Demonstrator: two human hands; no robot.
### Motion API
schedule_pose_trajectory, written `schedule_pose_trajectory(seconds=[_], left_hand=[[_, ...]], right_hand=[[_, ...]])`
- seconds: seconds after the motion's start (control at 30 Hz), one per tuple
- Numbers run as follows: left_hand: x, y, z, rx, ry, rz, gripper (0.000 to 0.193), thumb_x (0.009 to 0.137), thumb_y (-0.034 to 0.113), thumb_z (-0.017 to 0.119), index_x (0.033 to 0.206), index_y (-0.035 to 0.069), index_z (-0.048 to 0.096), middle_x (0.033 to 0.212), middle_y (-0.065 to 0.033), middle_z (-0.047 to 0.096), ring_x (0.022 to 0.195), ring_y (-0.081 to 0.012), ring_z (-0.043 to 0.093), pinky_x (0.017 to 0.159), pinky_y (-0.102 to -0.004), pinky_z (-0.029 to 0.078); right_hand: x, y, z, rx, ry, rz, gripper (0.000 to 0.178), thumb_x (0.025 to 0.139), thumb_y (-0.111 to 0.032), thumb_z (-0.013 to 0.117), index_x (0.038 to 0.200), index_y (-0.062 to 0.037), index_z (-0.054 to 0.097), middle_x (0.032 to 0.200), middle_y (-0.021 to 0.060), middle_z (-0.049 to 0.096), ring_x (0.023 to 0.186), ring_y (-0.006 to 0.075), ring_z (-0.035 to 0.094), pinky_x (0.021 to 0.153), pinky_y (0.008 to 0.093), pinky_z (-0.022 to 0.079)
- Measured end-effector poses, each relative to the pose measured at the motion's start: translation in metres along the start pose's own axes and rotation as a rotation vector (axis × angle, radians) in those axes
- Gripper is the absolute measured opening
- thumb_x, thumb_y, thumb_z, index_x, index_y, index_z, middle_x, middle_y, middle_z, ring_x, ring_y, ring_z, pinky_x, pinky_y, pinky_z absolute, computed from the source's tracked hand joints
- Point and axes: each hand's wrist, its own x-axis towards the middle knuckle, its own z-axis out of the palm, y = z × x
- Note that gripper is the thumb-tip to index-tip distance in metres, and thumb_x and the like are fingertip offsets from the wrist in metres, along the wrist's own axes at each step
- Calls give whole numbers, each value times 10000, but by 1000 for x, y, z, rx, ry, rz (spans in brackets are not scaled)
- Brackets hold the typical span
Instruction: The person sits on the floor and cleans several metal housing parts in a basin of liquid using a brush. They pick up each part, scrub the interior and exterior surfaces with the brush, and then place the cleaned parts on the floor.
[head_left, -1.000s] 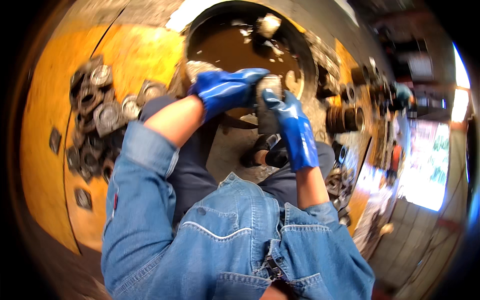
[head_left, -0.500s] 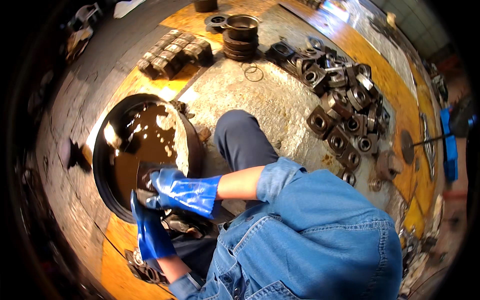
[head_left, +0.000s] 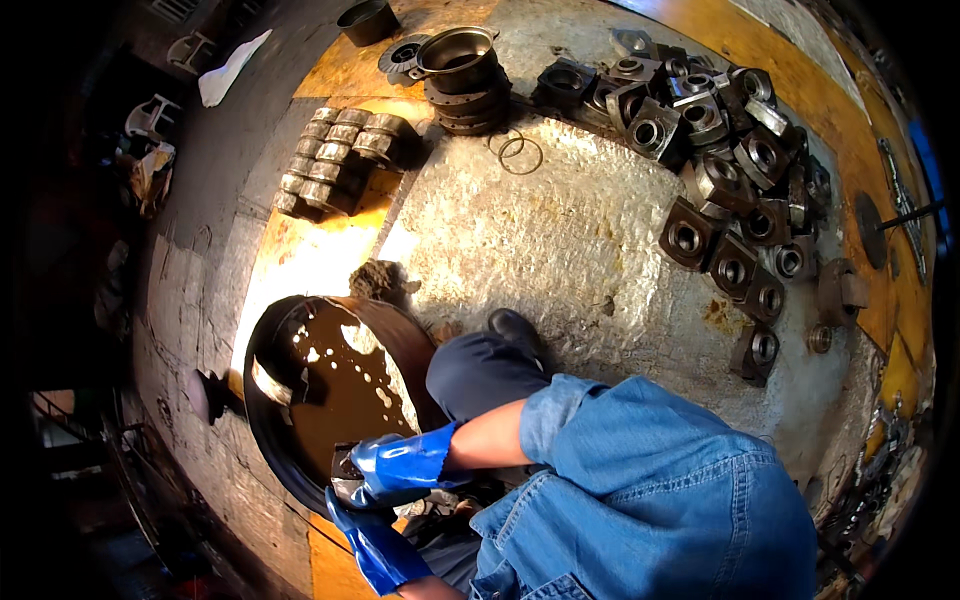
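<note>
Both my hands wear blue rubber gloves. They meet at the near edge of a round black tub (head_left: pixel 262 415) holding brown, murky liquid with pale froth. A dark, wet metal block (head_left: pixel 346 470) is between them over the liquid. My right hand (head_left: pixel 385 468) grips the block from the right, its fingers curled over it. My left hand (head_left: pixel 368 535) lies below, its fingers running up along the block's lower side. Part of the block is hidden by the gloves, so its full shape does not show. Another pale piece (head_left: pixel 272 380) leans inside the tub's left wall.
Many square metal blocks with round holes (head_left: pixel 685 237) lie heaped at the right. Stacked metal cylinders (head_left: pixel 330 165) stand far left, beside a pile of round housings (head_left: pixel 462 90). Two thin rings (head_left: pixel 520 155) lie on the metal plate (head_left: pixel 520 230). A dark clump (head_left: pixel 378 281) sits behind the tub.
The view has shifted, so the tub and both hands appear lower and further right. My hands stay together on the block over the liquid.
</note>
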Motion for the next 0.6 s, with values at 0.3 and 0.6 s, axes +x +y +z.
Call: schedule_pose_trajectory(seconds=[0.3,0.6], left_hand=[[-33,68,133,443,-137,128,856,1003,746,410,1571,119,538,1479,-210,639,1289,-417,630,1082,-556,526],[-181,50,404,768,-984,274,547,1070,535,648,1285,34,698,1091,-146,793,904,-224,767,646,-327,578]], right_hand=[[1,25,-75,250,103,-253,583,975,-597,669,1171,-57,767,1107,187,789,1022,340,749,918,459,576],[-183,-122,-327,-821,716,417,868,913,-682,748,1451,-19,587,1230,191,729,1077,283,747,950,389,613]])
